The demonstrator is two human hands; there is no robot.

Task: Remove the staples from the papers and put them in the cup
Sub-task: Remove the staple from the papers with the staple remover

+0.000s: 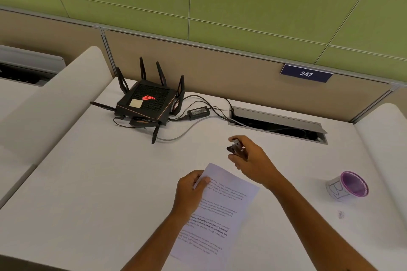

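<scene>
White tabletop carries printed papers near its front edge, their top corner pinched by the left hand. Above them, the right hand has fingers clamped on a staple remover. Toward the right edge lies a purple-rimmed cup.

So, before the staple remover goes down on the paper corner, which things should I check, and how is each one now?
1. Papers held steady: ok, left hand pinches them near the top left corner.
2. Tool gripped: ok, staple remover sits in the right hand, above the desk.
3. Staple located: cannot tell, none is visible at the corner.
4. Cup ready: ok, it is on the desk at the right with its opening free.
5. Path to the corner free: ok, only bare desk lies between.
6. Remover jaws open: cannot tell, too blurred.
</scene>
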